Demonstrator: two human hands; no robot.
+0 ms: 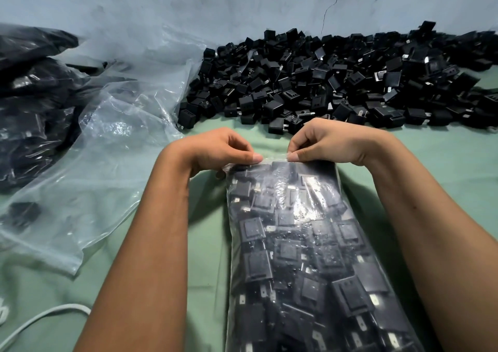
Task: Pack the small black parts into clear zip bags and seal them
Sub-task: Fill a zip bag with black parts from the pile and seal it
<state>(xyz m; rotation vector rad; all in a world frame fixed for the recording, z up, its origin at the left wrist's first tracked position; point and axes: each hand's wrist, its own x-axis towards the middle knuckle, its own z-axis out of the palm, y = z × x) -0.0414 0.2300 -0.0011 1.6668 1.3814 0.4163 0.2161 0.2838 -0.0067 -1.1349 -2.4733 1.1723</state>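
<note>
While your left hand (226, 148) and right hand (327, 143) pinch the zip strip of the full bag (310, 249), sealing looks underway; loose parts (323, 79) beyond it and empty bags (107, 147) left of it remain.

black parts (331, 82), clear zip bag (304, 244), green cloth (204, 257), white cable (40, 318)

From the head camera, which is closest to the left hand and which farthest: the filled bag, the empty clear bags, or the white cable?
1. Filled bag: its top edge is pinched by the left hand, in the centre.
2. Empty clear bags: just to the left on the green cloth.
3. White cable: far off at the lower left corner.
</note>
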